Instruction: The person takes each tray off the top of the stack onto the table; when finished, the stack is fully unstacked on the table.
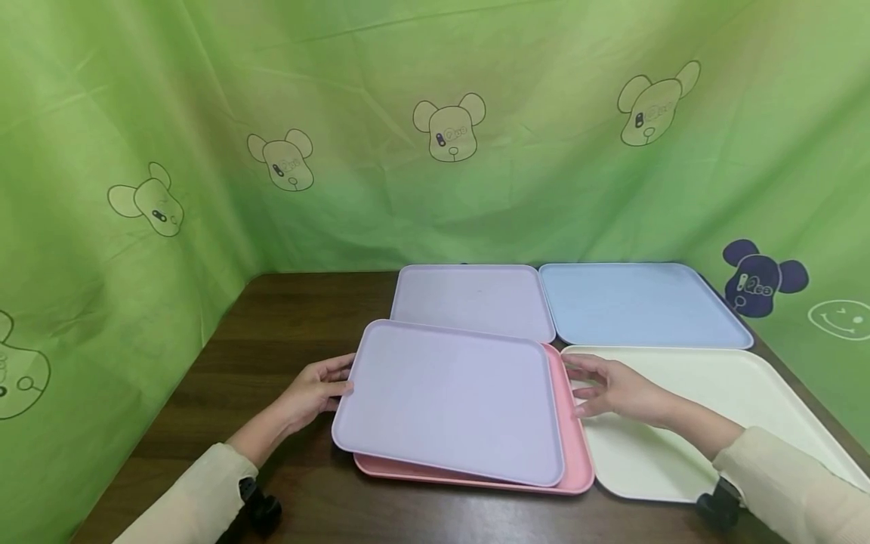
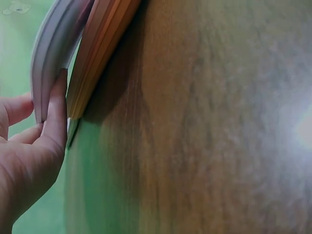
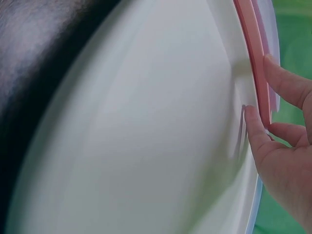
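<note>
A lavender tray [image 1: 448, 400] lies tilted over a pink tray [image 1: 576, 446], its left side raised. My left hand [image 1: 316, 389] pinches the lavender tray's left edge. In the left wrist view, the thumb of that left hand [image 2: 34, 156] is on one face of the lavender rim [image 2: 48, 63] and fingers are on the other. My right hand [image 1: 612, 389] is at the pink tray's right edge, above a white tray [image 1: 707, 423]. In the right wrist view, the right hand's [image 3: 287, 146] thumb touches the pink rim [image 3: 258, 73], with a fingertip against the white tray's edge.
Another lavender tray [image 1: 469, 298] and a blue tray [image 1: 646, 302] lie side by side at the back of the dark wooden table [image 1: 272, 332]. A green patterned curtain [image 1: 353, 91] hangs behind and along both sides.
</note>
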`<action>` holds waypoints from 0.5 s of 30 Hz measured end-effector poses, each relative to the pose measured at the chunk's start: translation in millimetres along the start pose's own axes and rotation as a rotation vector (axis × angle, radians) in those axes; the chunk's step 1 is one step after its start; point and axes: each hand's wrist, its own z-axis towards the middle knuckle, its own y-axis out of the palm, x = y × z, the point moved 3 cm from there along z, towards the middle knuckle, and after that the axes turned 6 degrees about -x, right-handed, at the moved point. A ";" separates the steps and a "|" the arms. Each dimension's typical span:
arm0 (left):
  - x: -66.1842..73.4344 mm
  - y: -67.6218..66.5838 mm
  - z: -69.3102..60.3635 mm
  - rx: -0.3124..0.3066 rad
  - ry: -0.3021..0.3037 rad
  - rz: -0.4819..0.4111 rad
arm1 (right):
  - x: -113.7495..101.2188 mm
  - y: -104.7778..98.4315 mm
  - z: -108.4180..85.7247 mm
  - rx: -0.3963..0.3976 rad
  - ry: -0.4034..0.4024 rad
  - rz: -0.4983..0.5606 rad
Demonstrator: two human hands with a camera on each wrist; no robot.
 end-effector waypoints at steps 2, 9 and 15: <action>-0.1 0.4 0.0 0.017 0.013 0.001 | 0.1 -0.1 0.1 0.003 0.003 0.000; 0.5 0.0 0.0 0.111 0.050 -0.004 | -0.3 0.2 0.3 0.004 0.006 0.005; 2.1 -4.5 -0.3 0.226 0.056 -0.039 | -2.2 0.5 -0.1 -0.005 -0.001 0.000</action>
